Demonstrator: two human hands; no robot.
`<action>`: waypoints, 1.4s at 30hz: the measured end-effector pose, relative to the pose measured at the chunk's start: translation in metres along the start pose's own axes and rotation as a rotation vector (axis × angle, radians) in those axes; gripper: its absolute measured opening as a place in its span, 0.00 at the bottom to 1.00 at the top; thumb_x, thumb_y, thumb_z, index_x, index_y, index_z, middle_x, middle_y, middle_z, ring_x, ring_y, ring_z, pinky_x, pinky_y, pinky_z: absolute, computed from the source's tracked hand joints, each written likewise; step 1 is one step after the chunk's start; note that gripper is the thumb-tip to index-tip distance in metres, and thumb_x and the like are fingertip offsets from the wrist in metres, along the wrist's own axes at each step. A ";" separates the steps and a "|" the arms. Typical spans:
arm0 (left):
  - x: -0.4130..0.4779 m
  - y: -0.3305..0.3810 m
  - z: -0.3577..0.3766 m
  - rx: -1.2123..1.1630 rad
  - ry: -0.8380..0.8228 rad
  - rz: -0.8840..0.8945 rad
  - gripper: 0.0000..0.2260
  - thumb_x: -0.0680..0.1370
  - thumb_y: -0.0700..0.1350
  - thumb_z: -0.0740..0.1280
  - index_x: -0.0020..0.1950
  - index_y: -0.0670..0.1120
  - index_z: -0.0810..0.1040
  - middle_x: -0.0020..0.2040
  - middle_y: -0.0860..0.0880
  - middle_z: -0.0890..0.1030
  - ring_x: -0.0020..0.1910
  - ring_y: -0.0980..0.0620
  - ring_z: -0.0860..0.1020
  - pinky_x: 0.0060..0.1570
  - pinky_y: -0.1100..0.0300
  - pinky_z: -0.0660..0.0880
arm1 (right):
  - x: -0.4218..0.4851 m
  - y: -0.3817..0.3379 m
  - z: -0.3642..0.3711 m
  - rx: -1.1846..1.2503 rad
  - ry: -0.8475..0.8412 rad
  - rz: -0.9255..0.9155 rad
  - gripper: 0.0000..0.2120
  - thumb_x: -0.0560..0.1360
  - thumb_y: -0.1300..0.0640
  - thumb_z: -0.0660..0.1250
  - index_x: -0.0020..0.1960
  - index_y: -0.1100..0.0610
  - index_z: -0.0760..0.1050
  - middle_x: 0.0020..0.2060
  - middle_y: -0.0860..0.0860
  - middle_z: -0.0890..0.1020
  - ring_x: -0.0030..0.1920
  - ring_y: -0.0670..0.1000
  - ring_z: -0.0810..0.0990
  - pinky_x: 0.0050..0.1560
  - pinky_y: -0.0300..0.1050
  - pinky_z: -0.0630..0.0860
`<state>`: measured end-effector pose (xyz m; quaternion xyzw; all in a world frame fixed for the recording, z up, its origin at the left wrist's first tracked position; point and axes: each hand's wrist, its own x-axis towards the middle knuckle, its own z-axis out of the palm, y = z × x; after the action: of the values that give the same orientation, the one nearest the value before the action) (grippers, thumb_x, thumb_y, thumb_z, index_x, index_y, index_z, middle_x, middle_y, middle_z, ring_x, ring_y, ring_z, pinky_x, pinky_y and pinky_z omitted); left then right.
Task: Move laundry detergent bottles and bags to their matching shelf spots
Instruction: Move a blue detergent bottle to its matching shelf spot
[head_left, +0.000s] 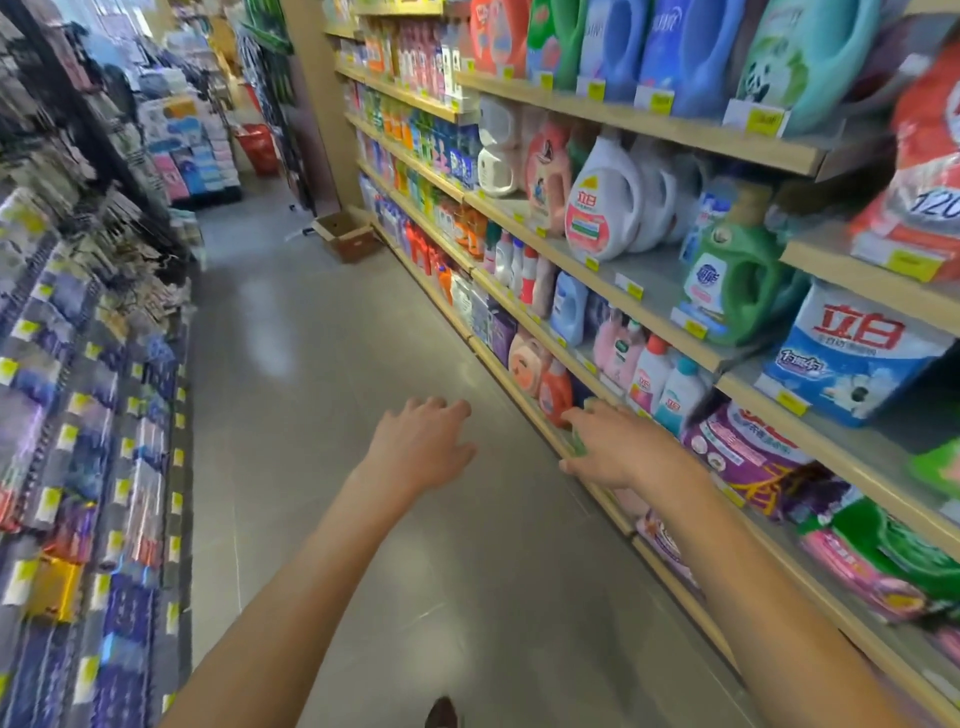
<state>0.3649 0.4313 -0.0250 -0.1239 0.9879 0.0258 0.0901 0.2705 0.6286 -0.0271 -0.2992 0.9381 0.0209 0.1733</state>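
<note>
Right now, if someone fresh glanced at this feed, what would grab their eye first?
Probably the two bare arms reaching out: the left hand hovers open over the grey floor, while the right hand stretches to the edge of a low shelf by an orange bottle. Next, the right-side shelves crowded with bright detergent, especially the green jug and the blue-and-white bag beside it.

A grey floor (332, 322) runs down the middle of the aisle. On the far side, an open cardboard box (344, 235) sits on the floor, close to the foot of the right shelving. Farther back stands a red shopping basket (258, 148). Along the left, racks (78, 415) carry small packaged goods with yellow price tags; they are blurred.
</note>
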 end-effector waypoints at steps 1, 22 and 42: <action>0.013 -0.007 0.001 -0.003 -0.003 0.004 0.23 0.81 0.58 0.61 0.74 0.52 0.66 0.71 0.47 0.72 0.71 0.42 0.70 0.64 0.48 0.71 | 0.012 -0.002 -0.001 0.000 -0.007 0.001 0.31 0.78 0.43 0.64 0.77 0.51 0.61 0.77 0.55 0.61 0.72 0.61 0.66 0.70 0.58 0.68; 0.321 -0.150 -0.038 -0.014 -0.020 0.232 0.23 0.81 0.57 0.62 0.74 0.52 0.66 0.69 0.47 0.74 0.69 0.42 0.71 0.65 0.46 0.70 | 0.291 -0.046 -0.090 0.088 -0.043 0.222 0.23 0.78 0.45 0.65 0.69 0.51 0.68 0.66 0.55 0.71 0.66 0.60 0.72 0.58 0.52 0.71; 0.591 -0.115 -0.058 0.024 -0.023 0.488 0.23 0.81 0.58 0.63 0.74 0.52 0.67 0.66 0.48 0.76 0.67 0.43 0.73 0.61 0.46 0.74 | 0.475 0.070 -0.105 0.248 0.022 0.459 0.28 0.77 0.41 0.65 0.73 0.48 0.64 0.73 0.54 0.68 0.71 0.58 0.67 0.67 0.55 0.69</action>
<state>-0.1795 0.1738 -0.0799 0.1195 0.9877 0.0366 0.0942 -0.1637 0.4075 -0.0930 -0.0550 0.9786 -0.0587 0.1892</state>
